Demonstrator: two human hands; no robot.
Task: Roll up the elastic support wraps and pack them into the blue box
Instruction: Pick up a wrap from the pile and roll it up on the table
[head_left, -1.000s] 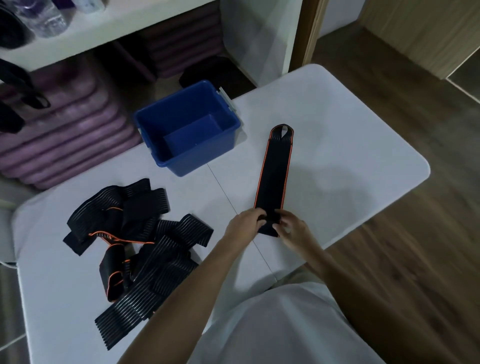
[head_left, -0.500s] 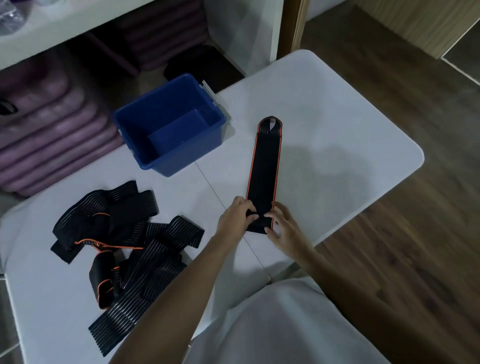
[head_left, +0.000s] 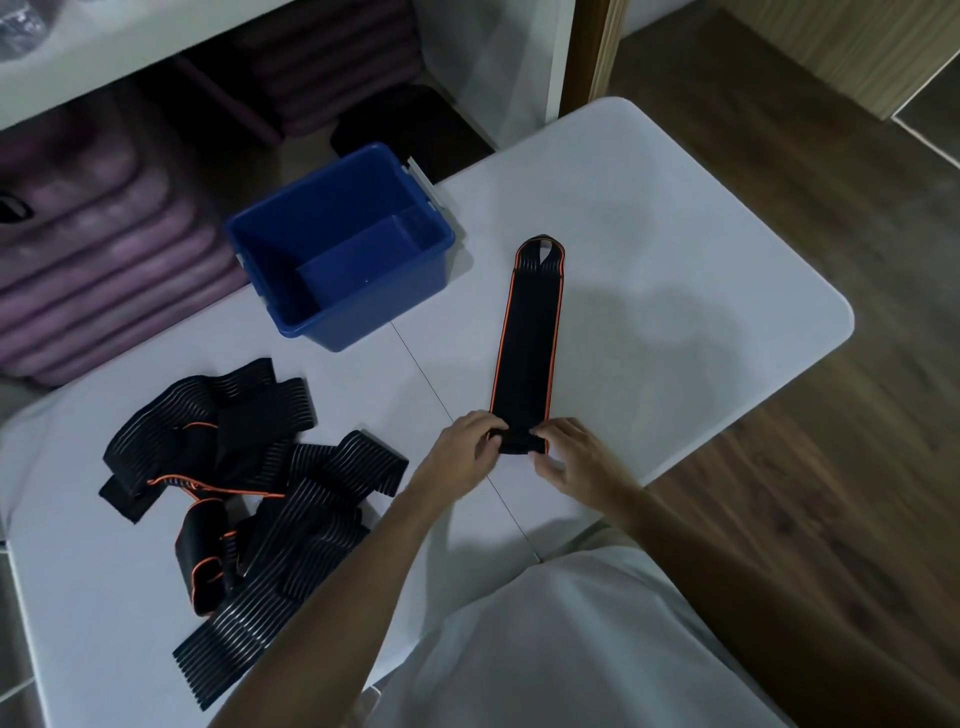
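One black elastic wrap (head_left: 530, 332) with orange edges lies stretched out flat on the white table (head_left: 675, 270), its loop end pointing away from me. Its near end is turned over into a small roll. My left hand (head_left: 467, 447) pinches the roll's left side and my right hand (head_left: 563, 452) pinches its right side. The blue box (head_left: 337, 249) stands open behind and to the left of the wrap, with nothing visible inside. A loose pile of several more black wraps (head_left: 244, 483) lies at the left of the table.
The table's right edge and rounded corner (head_left: 831, 312) drop to a wooden floor (head_left: 831, 519). Behind the table, a shelf holds stacked purple mats (head_left: 104, 260). My white garment (head_left: 545, 649) fills the bottom of the view.
Both hands have stayed on the wrap's near end and turned it over a little further. The camera has shifted, so everything sits slightly differently in view.
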